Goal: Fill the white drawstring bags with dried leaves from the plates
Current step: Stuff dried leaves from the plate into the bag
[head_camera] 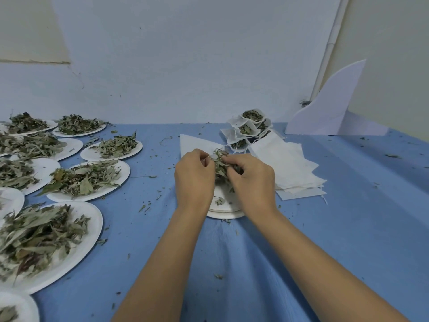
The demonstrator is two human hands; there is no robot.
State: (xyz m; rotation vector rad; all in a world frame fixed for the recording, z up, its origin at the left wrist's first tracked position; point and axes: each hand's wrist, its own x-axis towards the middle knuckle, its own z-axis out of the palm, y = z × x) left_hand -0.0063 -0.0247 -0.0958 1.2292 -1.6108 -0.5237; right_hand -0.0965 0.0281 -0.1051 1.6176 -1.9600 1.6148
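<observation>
A clump of dried leaves [220,167] is gripped between the left hand [194,176] and the right hand [251,180], both curled with fingertips pinching into it. Whether a bag is held around the clump cannot be told, since the fingers cover it. Under the hands a stack of white plates [225,211] is mostly hidden; only its near rim and one loose leaf are seen. Just beyond the right hand, a cluster of filled drawstring bags [248,130] is seen, with leaves showing at their open mouths. Beside the right hand, flat empty bags [287,166] are piled on the blue-covered desk [348,205]. Well to the left of the left hand, plates heaped with leaves [88,178] are spread out, several cut off by the picture's edge.
</observation>
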